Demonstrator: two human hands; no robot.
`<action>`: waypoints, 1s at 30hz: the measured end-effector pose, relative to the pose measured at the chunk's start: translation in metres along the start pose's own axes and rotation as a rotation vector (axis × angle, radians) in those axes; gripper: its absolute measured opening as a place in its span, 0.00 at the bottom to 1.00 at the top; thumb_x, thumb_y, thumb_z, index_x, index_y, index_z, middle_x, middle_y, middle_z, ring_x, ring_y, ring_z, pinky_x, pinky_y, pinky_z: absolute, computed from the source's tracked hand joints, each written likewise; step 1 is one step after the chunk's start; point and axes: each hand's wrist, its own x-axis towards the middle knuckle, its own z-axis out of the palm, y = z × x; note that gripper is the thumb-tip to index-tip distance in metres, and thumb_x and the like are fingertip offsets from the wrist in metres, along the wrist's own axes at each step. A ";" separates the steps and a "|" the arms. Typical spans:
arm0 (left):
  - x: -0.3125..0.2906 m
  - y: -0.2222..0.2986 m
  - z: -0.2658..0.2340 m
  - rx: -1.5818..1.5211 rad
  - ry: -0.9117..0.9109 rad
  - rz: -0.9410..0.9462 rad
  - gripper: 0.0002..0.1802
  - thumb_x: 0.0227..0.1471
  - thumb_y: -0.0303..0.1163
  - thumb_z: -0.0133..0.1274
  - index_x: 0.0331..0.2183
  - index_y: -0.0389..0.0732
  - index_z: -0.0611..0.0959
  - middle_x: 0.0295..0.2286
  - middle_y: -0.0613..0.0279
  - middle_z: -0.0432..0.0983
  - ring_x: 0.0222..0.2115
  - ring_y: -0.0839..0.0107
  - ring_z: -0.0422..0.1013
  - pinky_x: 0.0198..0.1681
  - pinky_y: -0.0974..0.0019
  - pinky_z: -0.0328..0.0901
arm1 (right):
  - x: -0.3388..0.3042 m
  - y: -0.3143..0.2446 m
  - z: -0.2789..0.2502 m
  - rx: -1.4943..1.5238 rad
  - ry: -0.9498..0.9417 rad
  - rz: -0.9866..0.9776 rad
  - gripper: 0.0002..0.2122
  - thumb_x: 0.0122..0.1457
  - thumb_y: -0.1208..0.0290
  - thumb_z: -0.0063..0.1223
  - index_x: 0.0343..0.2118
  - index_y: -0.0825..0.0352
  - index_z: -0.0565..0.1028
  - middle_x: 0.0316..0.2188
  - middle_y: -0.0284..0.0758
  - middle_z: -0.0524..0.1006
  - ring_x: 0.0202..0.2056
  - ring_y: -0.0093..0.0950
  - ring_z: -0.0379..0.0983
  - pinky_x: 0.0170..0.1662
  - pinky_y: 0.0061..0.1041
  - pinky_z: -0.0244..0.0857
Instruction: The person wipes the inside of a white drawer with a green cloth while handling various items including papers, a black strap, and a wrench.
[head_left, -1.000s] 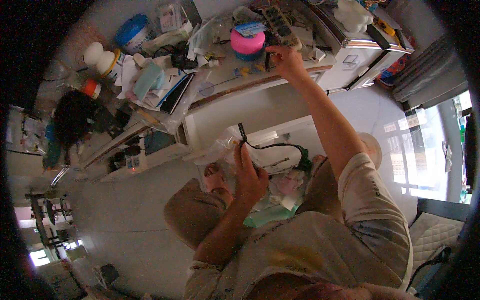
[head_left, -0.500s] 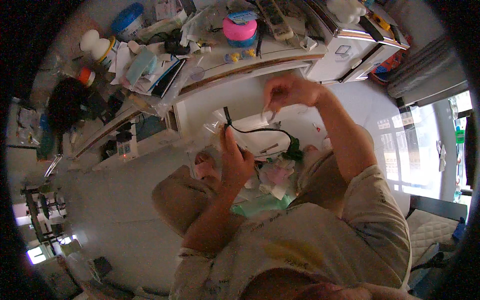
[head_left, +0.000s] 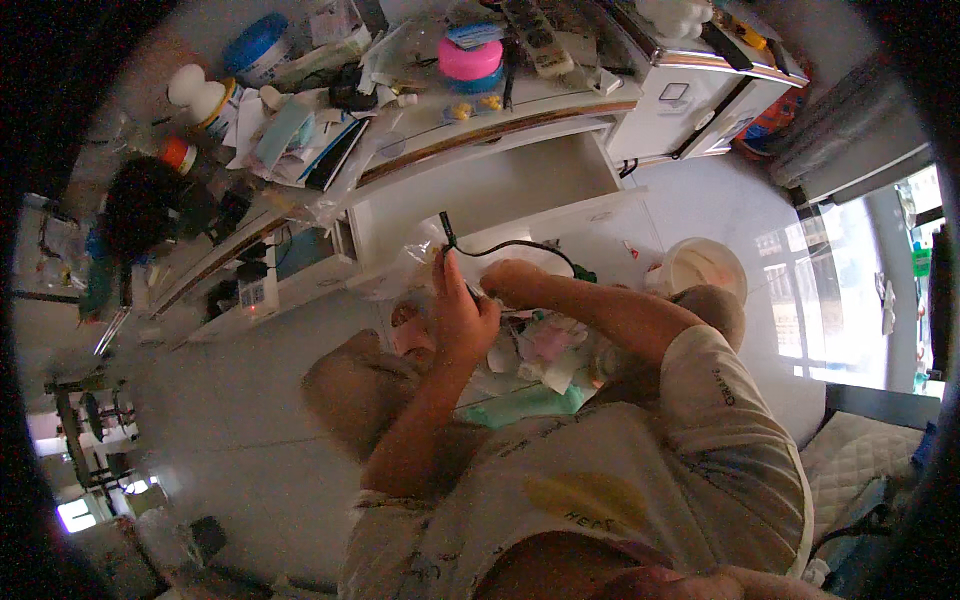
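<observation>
My left hand [head_left: 462, 318] is raised in front of the open drawer [head_left: 600, 165], its fingers closed on a black cord [head_left: 505, 244]. One stiff end of the cord sticks up above the fingertips, and the rest arcs right toward a dark green bundle [head_left: 584, 272]. A crinkled piece of clear plastic [head_left: 418, 252] shows beside the fingertips. Just right of it, my right hand [head_left: 512, 284] is closed, its fingers bent toward the left palm. Whatever it grips is hidden. Below both hands lie crumpled pink and white papers [head_left: 548, 345].
A cluttered white cabinet top [head_left: 420, 145] spans the far side, with a pink-lidded round container [head_left: 470, 60] and stacked papers. A white bucket [head_left: 706, 262] stands right of my knee. Light green plastic [head_left: 525, 407] lies between my legs. A white box-like cabinet [head_left: 690, 105] is at far right.
My right hand has come down and left from over the drawer to beside my left hand. The drawer's inside and the bucket now show. My left hand keeps its hold on the cord.
</observation>
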 end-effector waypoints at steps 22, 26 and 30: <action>0.004 -0.006 0.000 -0.130 0.044 -0.015 0.41 0.41 0.20 0.46 0.56 0.28 0.47 0.55 0.31 0.41 0.55 0.38 0.47 0.56 0.54 0.51 | 0.012 0.016 -0.144 0.234 -0.267 -0.036 0.09 0.51 0.64 0.49 0.28 0.65 0.75 0.26 0.40 0.76 0.30 0.40 0.72 0.34 0.36 0.65; 0.007 -0.002 -0.002 -0.075 0.049 0.007 0.40 0.41 0.20 0.45 0.55 0.26 0.47 0.54 0.31 0.42 0.55 0.37 0.48 0.55 0.53 0.52 | 0.014 0.076 -0.175 0.016 0.608 0.132 0.09 0.51 0.71 0.45 0.34 0.63 0.75 0.27 0.41 0.75 0.31 0.42 0.71 0.36 0.36 0.65; 0.008 -0.008 -0.002 0.023 0.061 0.051 0.39 0.41 0.21 0.45 0.55 0.26 0.48 0.54 0.31 0.42 0.55 0.37 0.47 0.56 0.52 0.50 | 0.033 0.097 -0.192 -0.218 0.727 0.328 0.16 0.50 0.78 0.41 0.43 0.60 0.73 0.35 0.40 0.74 0.41 0.40 0.67 0.44 0.37 0.62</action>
